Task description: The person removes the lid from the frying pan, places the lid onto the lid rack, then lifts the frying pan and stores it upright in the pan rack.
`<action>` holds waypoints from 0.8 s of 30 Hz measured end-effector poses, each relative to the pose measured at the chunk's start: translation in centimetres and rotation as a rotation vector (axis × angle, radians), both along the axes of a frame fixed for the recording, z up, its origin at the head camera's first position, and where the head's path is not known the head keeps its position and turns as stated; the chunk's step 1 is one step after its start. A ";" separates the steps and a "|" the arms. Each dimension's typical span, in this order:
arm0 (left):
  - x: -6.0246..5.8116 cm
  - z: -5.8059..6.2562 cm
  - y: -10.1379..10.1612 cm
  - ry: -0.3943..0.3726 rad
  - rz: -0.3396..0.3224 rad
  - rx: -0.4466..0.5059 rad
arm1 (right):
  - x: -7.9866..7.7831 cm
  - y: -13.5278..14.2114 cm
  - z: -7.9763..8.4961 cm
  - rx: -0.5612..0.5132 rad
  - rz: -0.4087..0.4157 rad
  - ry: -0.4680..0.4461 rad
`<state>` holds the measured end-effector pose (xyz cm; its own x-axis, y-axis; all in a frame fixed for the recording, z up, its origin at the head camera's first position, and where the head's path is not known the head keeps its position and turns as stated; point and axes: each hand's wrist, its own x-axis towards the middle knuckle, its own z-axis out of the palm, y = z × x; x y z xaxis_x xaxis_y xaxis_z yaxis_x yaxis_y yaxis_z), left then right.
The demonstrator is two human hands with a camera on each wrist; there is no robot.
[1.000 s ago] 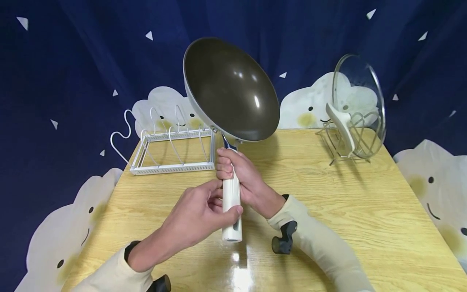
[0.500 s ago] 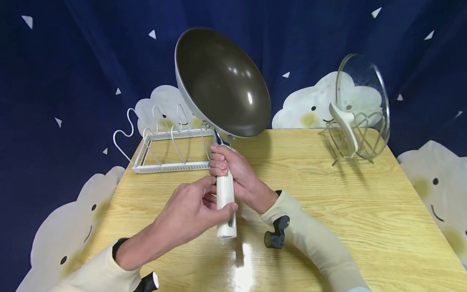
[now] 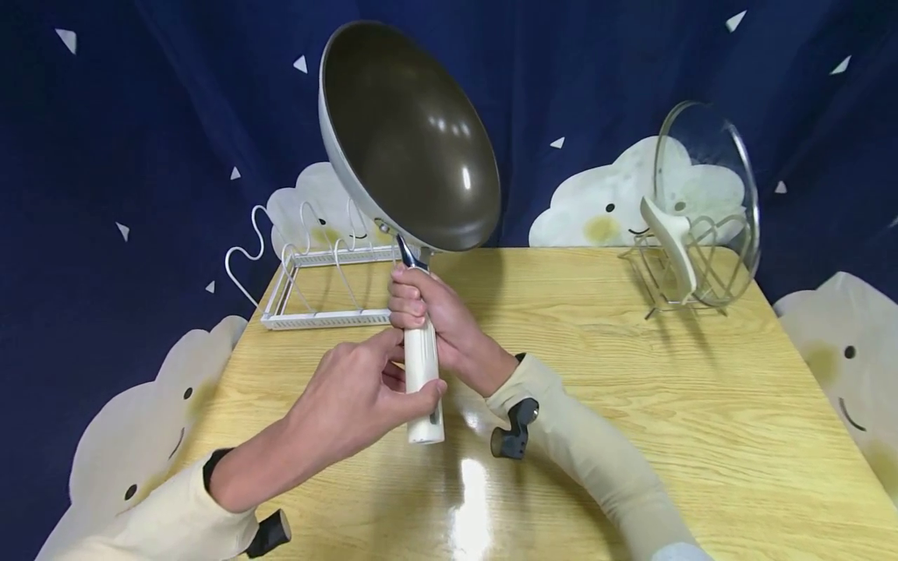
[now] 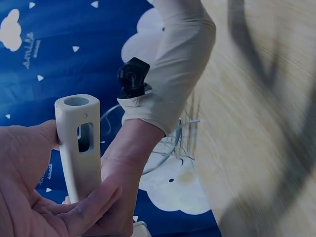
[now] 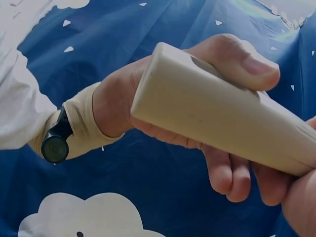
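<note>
A deep frying pan (image 3: 414, 140), brown inside and pale outside, is held up over the table with its inside tilted toward me. High on its cream handle (image 3: 422, 366), just below the metal neck, my right hand (image 3: 449, 319) grips with curled fingers. My left hand (image 3: 351, 393) holds the lower part, thumb across the front and fingers behind. The handle's end, with its hanging slot, shows in the left wrist view beside my left palm (image 4: 24, 168). In the right wrist view, the left thumb (image 5: 256, 64) and fingers lie on opposite sides of the handle.
Behind the pan at left stands a white wire rack (image 3: 330, 318), partly covered by it. A glass lid (image 3: 708, 171) with a white handle stands upright in a small wire stand (image 3: 652, 288) at back right. Both are on the wooden table (image 3: 631, 374), before a blue curtain.
Both hands have carried the pan up and to the left, so it covers more of the white rack's right end. Their hold on the handle looks the same.
</note>
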<state>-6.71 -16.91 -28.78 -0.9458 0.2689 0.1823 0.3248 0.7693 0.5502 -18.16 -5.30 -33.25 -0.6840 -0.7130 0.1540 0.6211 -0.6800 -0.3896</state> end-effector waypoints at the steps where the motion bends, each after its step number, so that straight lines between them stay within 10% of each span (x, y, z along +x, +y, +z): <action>1: 0.0 0.0 -0.1 0.024 -0.006 -0.016 | -0.1 -0.1 -0.1 -0.013 0.009 0.004; 24: -0.2 0.7 -1.7 0.138 0.052 -0.258 | -1.4 -3.7 -0.5 -0.099 0.127 0.022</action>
